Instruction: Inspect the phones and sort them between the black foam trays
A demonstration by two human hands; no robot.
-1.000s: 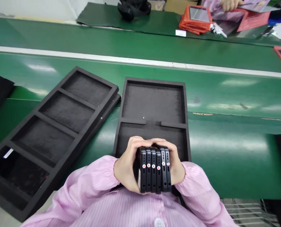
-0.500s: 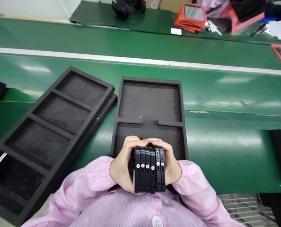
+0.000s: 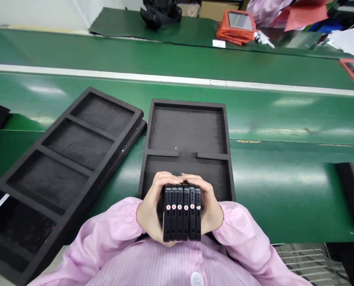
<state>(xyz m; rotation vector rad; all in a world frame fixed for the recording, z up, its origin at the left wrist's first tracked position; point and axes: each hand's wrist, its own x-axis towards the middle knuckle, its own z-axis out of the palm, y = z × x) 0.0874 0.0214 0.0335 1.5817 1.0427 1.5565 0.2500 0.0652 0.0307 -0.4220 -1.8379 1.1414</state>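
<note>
Between my two hands is a row of several black phones, standing on edge side by side with their port ends facing me. Small round stickers with red marks sit on those ends. My left hand wraps the left side of the row, and my right hand clasps the right side. Fingers of both hands meet over the far edge. Just beyond and partly beneath them lies a black foam tray with two large recesses joined by a gap in the divider.
At left, a longer black foam tray rests slanted on another; its nearest visible recesses include one holding a dark-screened device. Orange-cased tablets are stacked across the green bench. Another black tray stands at right.
The row of phones has shifted slightly left and its ends are now more even, the phones pressed closer together. Both hands still hold it. The view has tilted a little.
</note>
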